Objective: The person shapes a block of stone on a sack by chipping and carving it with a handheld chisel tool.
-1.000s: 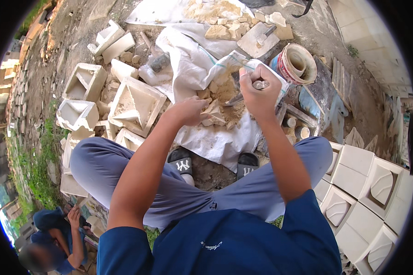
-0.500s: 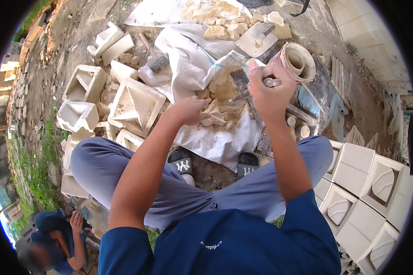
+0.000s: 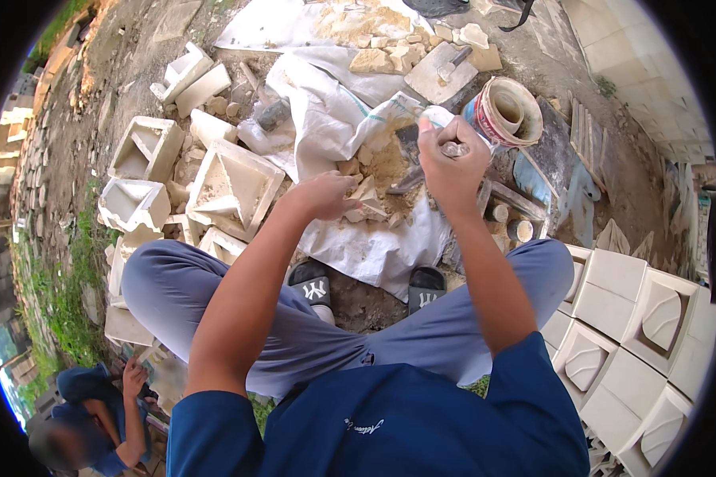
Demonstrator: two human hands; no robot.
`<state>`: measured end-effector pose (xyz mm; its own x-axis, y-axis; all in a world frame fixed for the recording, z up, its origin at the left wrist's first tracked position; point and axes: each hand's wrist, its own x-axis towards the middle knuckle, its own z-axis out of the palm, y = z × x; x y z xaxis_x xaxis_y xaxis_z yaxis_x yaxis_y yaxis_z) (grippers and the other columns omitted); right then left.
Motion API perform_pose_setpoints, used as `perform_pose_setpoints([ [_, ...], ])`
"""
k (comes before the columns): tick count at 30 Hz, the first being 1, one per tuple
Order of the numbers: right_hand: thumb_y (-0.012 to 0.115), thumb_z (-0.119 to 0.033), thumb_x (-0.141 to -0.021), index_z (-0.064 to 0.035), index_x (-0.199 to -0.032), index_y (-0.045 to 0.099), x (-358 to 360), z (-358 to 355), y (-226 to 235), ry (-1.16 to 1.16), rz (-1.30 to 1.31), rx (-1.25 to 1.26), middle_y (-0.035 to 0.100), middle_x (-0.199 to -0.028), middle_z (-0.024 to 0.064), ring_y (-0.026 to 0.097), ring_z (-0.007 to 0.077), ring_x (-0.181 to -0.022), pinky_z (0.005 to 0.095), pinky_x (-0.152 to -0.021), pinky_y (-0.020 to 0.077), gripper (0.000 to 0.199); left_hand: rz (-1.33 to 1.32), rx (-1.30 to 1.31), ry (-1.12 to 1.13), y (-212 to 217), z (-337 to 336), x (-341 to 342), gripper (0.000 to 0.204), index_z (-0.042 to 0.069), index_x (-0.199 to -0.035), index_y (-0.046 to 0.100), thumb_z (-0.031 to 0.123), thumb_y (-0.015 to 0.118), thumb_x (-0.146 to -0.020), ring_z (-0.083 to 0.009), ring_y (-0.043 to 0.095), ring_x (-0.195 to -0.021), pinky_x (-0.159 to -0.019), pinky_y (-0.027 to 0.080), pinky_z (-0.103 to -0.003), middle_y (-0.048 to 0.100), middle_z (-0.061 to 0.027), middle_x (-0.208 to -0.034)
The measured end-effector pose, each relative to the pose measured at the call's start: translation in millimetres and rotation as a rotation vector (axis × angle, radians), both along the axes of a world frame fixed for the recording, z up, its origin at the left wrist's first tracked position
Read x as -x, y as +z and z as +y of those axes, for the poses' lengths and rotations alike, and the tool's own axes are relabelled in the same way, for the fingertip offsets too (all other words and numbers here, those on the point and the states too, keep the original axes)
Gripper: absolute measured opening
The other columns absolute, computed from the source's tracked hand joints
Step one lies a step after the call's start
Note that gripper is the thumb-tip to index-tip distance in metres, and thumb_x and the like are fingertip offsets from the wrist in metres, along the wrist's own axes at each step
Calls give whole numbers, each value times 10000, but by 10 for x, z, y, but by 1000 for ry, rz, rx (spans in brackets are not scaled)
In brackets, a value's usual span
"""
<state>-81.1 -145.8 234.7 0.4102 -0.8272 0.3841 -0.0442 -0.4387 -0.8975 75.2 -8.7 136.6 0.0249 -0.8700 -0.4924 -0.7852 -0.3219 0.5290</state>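
My left hand (image 3: 326, 196) is closed on a pale, angular stone piece (image 3: 367, 195), holding it low over sandy rubble on a white woven sack (image 3: 371, 253). To the right, and raised higher, my right hand (image 3: 456, 163) makes a fist around a hammer-like tool. The round, pale butt of its handle (image 3: 453, 149) shows at the top of the fist. A dark, narrow head (image 3: 407, 181) pokes out left of the fist, close to the stone, and seems to belong to this tool. My palm and fingers hide most of the handle.
Square stone blocks with carved hollows (image 3: 237, 184) are piled at left. A bucket (image 3: 505, 111) stands beyond my right hand, near a slab with a trowel (image 3: 453, 63). Stacked carved blocks (image 3: 612, 318) rise at right. Another person (image 3: 95, 421) sits at lower left.
My right hand has come down and left with the tool, nearer the stone. My left hand has barely moved. The other person's raised hand has shifted.
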Motion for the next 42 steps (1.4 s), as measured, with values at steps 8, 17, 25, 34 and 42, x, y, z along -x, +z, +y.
perform_pose_setpoints([
  [8, 830, -87, -786, -51, -619, 491, 72, 78, 123, -25, 22, 45, 521, -596, -6, 446, 51, -584, 241, -549, 360, 380, -13, -56, 0, 51, 0, 34, 499, 94, -1331, 563, 435, 594, -967, -396, 554, -1204, -1017, 449, -457, 570, -229, -1274],
  [17, 799, -45, -818, -53, -1016, 465, 133, 78, 61, 150, -169, 51, 549, -691, 27, 501, 63, -561, 207, -474, 405, 389, -25, -97, -20, 114, -24, 40, 503, 100, -1337, 559, 439, 590, -967, -396, 556, -1202, -1012, 451, -455, 572, -227, -1271],
  [25, 856, -20, -756, -9, -1085, 495, 72, 96, 51, 92, -124, -102, 545, -1031, 53, 599, 73, -635, 210, -569, 453, 489, -36, -107, -15, 48, 8, 23, 492, 92, -1322, 567, 433, 590, -969, -399, 557, -1201, -1009, 453, -461, 577, -226, -1271],
  [34, 833, 27, -759, -17, -1119, 489, -87, 188, 47, 165, -45, 33, 572, -1011, 59, 562, 56, -648, 207, -589, 454, 500, -28, -109, -19, 35, -13, -12, 500, 84, -1330, 562, 424, 597, -965, -397, 554, -1207, -1022, 446, -461, 578, -234, -1271],
  [42, 828, 47, -752, 0, -1126, 504, -239, 283, -116, 320, -68, 54, 538, -1107, 92, 580, 71, -619, 202, -561, 453, 498, -51, 39, -2, -29, 34, 0, 478, 55, -1213, 617, 452, 602, -947, -397, 610, -1131, -960, 487, -485, 637, -216, -1190],
])
